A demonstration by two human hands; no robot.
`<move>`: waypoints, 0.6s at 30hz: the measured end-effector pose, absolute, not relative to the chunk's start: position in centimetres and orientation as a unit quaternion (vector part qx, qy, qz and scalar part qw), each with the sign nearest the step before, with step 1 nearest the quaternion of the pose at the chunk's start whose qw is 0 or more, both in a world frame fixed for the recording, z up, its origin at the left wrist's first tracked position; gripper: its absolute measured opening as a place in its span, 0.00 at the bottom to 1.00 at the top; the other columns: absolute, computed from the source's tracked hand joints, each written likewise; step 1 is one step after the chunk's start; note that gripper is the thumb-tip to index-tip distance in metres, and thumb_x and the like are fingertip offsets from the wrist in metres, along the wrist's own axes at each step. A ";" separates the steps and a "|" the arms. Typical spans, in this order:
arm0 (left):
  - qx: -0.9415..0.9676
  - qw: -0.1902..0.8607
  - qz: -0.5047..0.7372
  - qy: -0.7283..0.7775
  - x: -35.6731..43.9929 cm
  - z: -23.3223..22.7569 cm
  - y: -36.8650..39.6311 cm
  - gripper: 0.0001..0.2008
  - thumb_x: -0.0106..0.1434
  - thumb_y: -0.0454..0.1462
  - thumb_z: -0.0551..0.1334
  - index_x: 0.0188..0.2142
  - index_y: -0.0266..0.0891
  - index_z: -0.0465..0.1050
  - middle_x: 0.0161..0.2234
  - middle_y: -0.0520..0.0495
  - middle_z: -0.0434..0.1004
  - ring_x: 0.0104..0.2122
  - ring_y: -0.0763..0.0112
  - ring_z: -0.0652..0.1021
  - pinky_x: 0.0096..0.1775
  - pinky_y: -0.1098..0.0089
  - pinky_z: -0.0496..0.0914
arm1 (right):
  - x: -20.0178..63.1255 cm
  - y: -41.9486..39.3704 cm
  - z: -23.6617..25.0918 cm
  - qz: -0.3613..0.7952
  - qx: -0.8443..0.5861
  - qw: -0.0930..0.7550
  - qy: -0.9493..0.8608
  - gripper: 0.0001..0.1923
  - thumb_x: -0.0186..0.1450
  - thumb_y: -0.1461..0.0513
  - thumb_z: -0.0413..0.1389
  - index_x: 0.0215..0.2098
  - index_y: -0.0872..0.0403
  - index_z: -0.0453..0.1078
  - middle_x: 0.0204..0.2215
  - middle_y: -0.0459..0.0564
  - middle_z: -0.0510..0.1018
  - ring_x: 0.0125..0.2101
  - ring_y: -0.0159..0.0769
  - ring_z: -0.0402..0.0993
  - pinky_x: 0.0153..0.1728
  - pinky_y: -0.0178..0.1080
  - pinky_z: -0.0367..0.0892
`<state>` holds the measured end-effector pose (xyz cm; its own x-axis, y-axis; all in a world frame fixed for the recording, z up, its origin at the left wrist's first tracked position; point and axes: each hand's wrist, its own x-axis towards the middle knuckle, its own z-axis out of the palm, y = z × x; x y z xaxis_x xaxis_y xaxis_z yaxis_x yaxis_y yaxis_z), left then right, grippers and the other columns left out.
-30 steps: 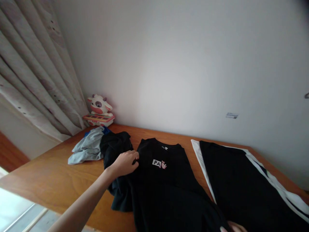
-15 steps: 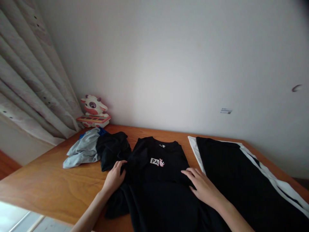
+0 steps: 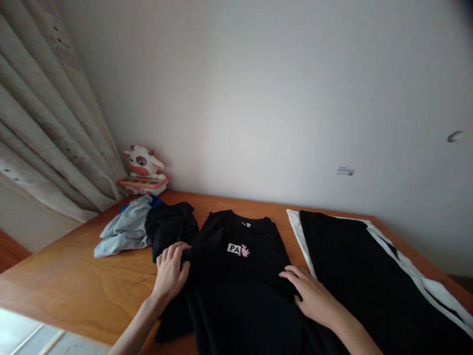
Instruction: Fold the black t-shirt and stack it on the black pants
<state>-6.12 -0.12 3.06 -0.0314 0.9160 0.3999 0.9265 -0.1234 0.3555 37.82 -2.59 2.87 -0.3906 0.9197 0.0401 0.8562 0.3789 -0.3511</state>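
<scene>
Left hand (image 3: pixel 170 274) and right hand (image 3: pixel 313 295) are flanking the black shirt (image 3: pixel 242 271), its long axis running toward the wall (image 3: pixel 251 108). Can't tell if either is pinching it.

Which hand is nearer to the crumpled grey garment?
Left. The left hand is right of the grey garment, nearer the camera; the right hand is farther right, across the black shirt.

Two hands (image 3: pixel 171 272) (image 3: pixel 316 299), one printed shirt (image 3: pixel 254 264), one toy (image 3: pixel 144 170)
</scene>
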 end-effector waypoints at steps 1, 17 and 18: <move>-0.731 -0.004 -0.280 -0.622 -4.6 3.9 0.3 0.16 0.65 0.36 0.54 0.49 0.42 0.74 0.54 0.39 0.77 0.55 0.51 0.76 0.57 0.52 0.68 | 37.7 -2.6 2.3 0.116 -0.541 0.129 -0.823 0.35 0.57 0.76 0.51 0.56 0.45 0.76 0.56 0.51 0.78 0.56 0.44 0.77 0.58 0.46 0.72; -0.715 -0.426 -0.179 -0.525 20.9 4.9 17.7 0.18 0.62 0.46 0.66 0.21 0.40 0.70 0.19 0.52 0.71 0.25 0.69 0.76 0.32 0.72 0.69 | 37.5 -3.9 -3.0 0.045 -0.626 0.398 -0.669 0.11 0.72 0.60 0.50 0.49 0.47 0.71 0.46 0.53 0.80 0.48 0.47 0.80 0.48 0.49 0.78; -0.704 -0.447 -0.209 -0.510 21.6 5.1 18.2 0.18 0.66 0.49 0.63 0.26 0.39 0.72 0.22 0.51 0.74 0.26 0.71 0.76 0.32 0.73 0.69 | 37.5 -3.9 -2.9 0.056 -0.632 0.398 -0.663 0.11 0.71 0.61 0.50 0.49 0.47 0.71 0.46 0.54 0.80 0.48 0.47 0.80 0.48 0.49 0.78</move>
